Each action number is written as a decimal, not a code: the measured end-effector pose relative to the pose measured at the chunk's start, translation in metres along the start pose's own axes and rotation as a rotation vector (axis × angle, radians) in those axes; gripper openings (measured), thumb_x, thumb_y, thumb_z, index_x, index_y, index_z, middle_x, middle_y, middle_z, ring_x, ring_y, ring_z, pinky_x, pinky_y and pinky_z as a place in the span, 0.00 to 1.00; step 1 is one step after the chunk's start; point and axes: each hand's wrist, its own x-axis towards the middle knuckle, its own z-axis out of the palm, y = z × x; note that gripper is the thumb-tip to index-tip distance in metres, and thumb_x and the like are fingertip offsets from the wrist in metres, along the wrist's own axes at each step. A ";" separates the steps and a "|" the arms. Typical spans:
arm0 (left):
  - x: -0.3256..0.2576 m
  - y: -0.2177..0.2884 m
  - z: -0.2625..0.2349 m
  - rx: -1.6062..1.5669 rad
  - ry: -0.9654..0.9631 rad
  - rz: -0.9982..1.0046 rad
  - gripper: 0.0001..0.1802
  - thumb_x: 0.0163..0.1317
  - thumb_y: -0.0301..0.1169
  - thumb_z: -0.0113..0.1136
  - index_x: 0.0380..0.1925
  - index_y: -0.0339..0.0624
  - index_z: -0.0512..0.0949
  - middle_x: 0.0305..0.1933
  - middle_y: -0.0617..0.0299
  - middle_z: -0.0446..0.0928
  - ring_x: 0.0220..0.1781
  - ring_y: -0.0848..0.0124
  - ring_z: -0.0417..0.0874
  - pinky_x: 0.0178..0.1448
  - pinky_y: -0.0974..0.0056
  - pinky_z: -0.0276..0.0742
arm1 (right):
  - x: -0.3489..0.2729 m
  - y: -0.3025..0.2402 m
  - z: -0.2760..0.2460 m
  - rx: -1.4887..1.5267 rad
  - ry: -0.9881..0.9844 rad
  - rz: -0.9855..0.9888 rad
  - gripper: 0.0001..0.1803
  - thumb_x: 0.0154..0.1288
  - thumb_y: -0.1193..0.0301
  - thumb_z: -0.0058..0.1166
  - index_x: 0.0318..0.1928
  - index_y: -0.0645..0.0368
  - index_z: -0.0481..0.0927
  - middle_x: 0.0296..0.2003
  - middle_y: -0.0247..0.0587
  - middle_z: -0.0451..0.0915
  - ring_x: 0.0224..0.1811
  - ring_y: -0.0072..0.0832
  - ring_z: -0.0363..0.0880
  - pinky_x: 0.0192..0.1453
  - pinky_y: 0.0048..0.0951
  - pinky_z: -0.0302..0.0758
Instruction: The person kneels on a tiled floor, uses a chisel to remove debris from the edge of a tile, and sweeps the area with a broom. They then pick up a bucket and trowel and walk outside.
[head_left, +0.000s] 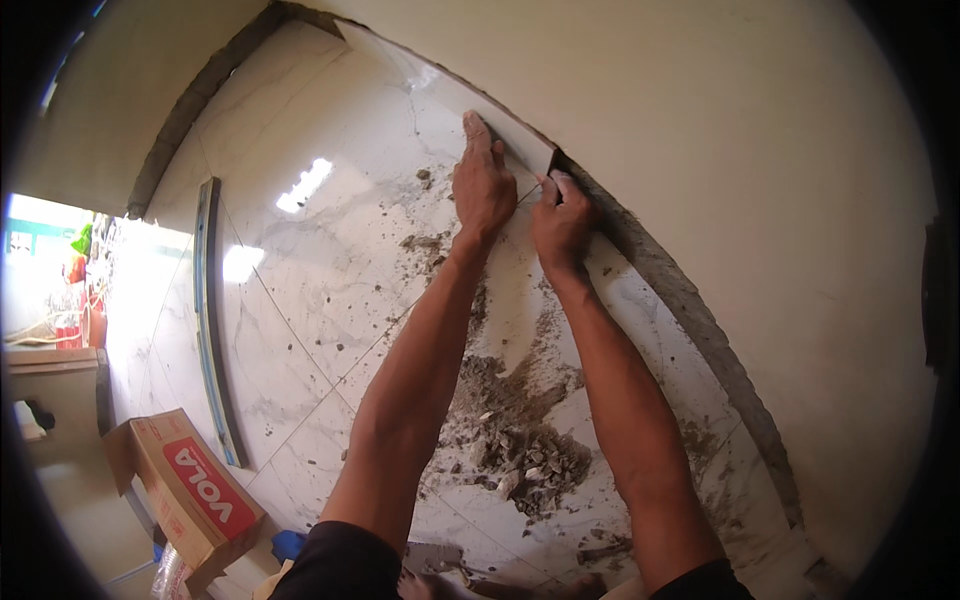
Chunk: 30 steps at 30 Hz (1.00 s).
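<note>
A long, narrow white skirting tile (440,85) stands along the foot of the wall at the far side. My left hand (486,190) presses on its face with fingers stretched out and together. At the near end of the strip, my right hand (565,222) is closed, with its bent fingers and thumb at the tile's corner. The exact hold of those fingertips is partly hidden. From this end, a rough grey channel (690,300) runs bare along the wall's base towards me.
Grey mortar rubble (520,440) lies heaped between my forearms on the marbled white floor tiles (300,310), with crumbs scattered around. A long blue-edged straight bar (208,320) rests on the left. A cardboard box (195,490) stands at lower left, near a bright doorway (50,270).
</note>
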 end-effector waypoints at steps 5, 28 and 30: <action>0.000 0.000 -0.002 -0.014 -0.026 -0.048 0.31 0.69 0.31 0.43 0.69 0.30 0.54 0.69 0.37 0.61 0.57 0.41 0.75 0.58 0.48 0.71 | 0.000 0.001 -0.001 -0.095 -0.057 0.013 0.08 0.60 0.76 0.55 0.37 0.66 0.85 0.30 0.59 0.82 0.34 0.49 0.84 0.38 0.39 0.79; 0.001 0.002 -0.004 -0.009 -0.048 -0.074 0.30 0.69 0.31 0.42 0.69 0.31 0.55 0.71 0.39 0.59 0.60 0.45 0.74 0.59 0.50 0.71 | 0.002 -0.005 -0.003 -0.081 -0.077 0.017 0.08 0.62 0.74 0.54 0.37 0.62 0.85 0.31 0.52 0.84 0.34 0.46 0.84 0.39 0.35 0.78; 0.001 0.002 -0.004 -0.012 -0.045 -0.073 0.30 0.69 0.31 0.42 0.69 0.31 0.55 0.71 0.39 0.59 0.60 0.44 0.74 0.59 0.50 0.71 | 0.003 -0.006 -0.003 -0.116 -0.069 -0.005 0.08 0.62 0.73 0.55 0.38 0.63 0.85 0.31 0.52 0.84 0.34 0.46 0.84 0.39 0.37 0.78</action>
